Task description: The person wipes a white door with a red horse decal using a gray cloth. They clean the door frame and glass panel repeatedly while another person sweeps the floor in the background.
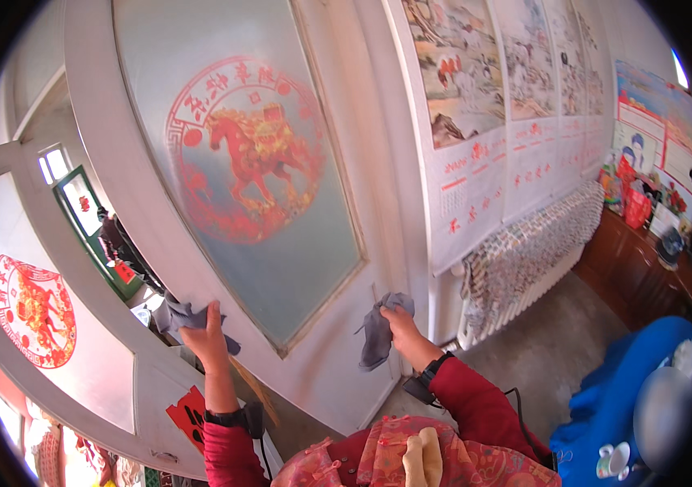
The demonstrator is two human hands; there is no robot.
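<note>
My left hand grips a dark grey cloth at the free edge of a white door. Part of that cloth hangs past the edge, and its far side is hidden. Bunched in my right hand is another grey cloth, its loose end drooping in front of the lower right of the door. Whether this cloth touches the door I cannot tell. Between and above my hands is the door's frosted glass pane, bearing a round red-and-gold horse decal.
A second white door with a similar decal stands at left. To the right, a patterned cover drapes a white radiator below wall calendars. Beyond are a brown wooden cabinet and a blue cloth-covered object with a mug.
</note>
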